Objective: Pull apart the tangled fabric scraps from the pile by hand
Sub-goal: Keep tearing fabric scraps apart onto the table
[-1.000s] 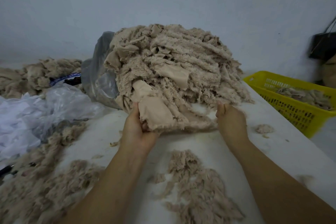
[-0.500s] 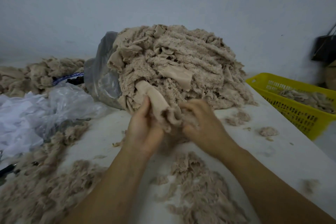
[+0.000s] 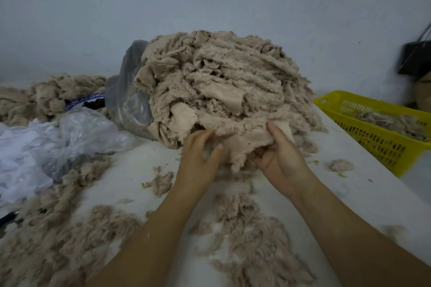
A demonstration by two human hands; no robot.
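Observation:
A big mound of tangled beige fleece scraps sits on the white table, spilling from a grey plastic bag. At its front edge a fuzzy beige scrap hangs out toward me. My right hand grips the scrap's right end, thumb on top. My left hand has curled fingers at the scrap's left edge, thumb pressed against the fleece.
Loose beige fluff lies scattered on the table in front of me and at the left. Crumpled clear plastic lies left. A yellow basket holding scraps stands at the right edge. Another scrap heap sits far left.
My left hand let go of the smooth beige flap and shifted right. My right hand came in from the table, then took hold of a fuzzy scrap at the mound's front.

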